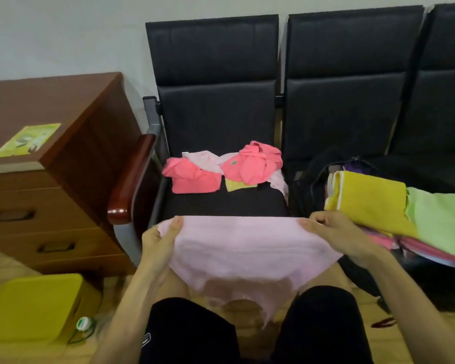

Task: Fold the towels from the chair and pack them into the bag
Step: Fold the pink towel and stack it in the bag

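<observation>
A pale pink towel [247,253] hangs stretched in front of the black chair seat [221,203]. My left hand [160,240] pinches its top left corner and my right hand [336,235] pinches its top right corner. On the seat lie several crumpled towels: a coral one [192,179] at left, another coral one [255,164] at right, pale pink cloth [205,160] between them and a small yellow piece [237,185]. A black bag [315,174] stands on the neighbouring seat. A stack of folded towels with yellow [368,198] and light green [441,219] on top lies in front of the bag.
A wooden drawer cabinet [50,179] stands left of the chair's red-brown armrest [132,179], with a green leaflet [28,140] on top. A yellow box [34,308] sits on the floor at lower left. My knees in black shorts [195,332] are below the towel.
</observation>
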